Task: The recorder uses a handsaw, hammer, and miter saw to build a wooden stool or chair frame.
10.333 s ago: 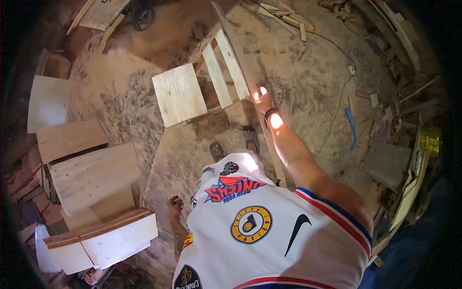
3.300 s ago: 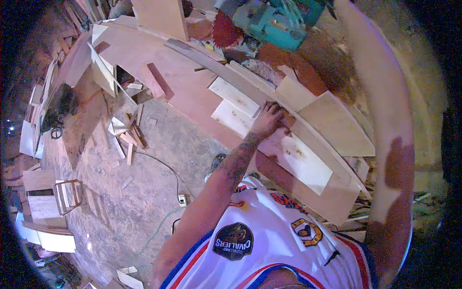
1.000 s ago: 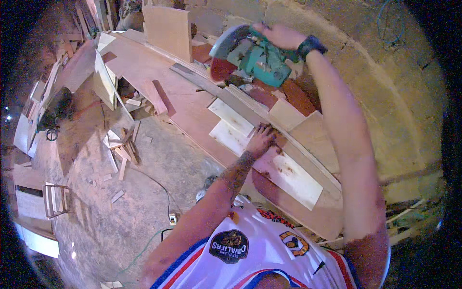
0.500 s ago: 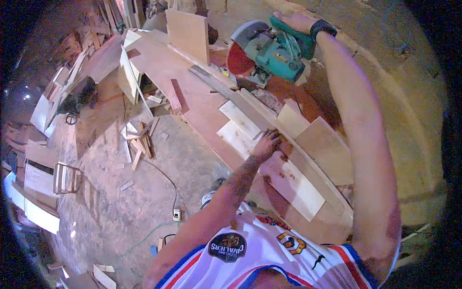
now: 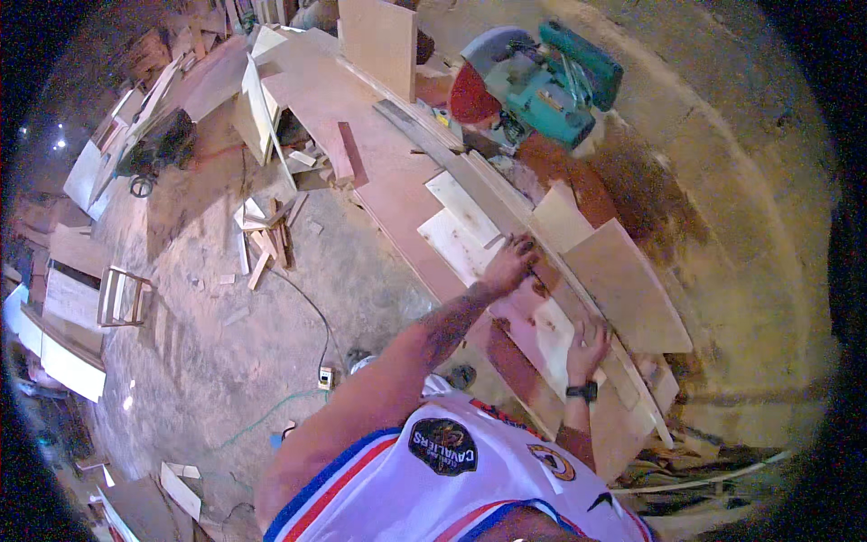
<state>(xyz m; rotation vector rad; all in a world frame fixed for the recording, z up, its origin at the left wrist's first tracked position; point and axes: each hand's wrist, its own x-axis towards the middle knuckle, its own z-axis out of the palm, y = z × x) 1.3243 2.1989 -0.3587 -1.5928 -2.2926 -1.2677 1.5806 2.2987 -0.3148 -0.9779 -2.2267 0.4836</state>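
Observation:
A pale wooden board [image 5: 533, 330] with dark knots lies along the reddish workbench. My left hand [image 5: 512, 262] presses on its upper end, fingers bent over the far edge beside the long wooden strip [image 5: 573, 298]. Nearer me, my right hand [image 5: 589, 350], with a dark watch at the wrist, touches the board's far edge with fingers apart. Two more pale boards, one [image 5: 462, 206] behind the other [image 5: 449, 242], lie beyond my left hand. A green cut-off saw [image 5: 551, 104] with a red disc stands at the far right, its handle [image 5: 582, 61] raised and untouched.
Flat panels [image 5: 623, 289] lean to the right of the strip. An upright panel [image 5: 377, 45] stands at the bench's far end, near a small reddish block [image 5: 339, 149]. Offcuts [image 5: 262, 235], a black cable [image 5: 316, 321] and a small wooden frame [image 5: 125, 296] are on the floor.
My right hand has let go of the saw handle and come down toward me onto the board. My left hand stays on the board. The view has shifted slightly.

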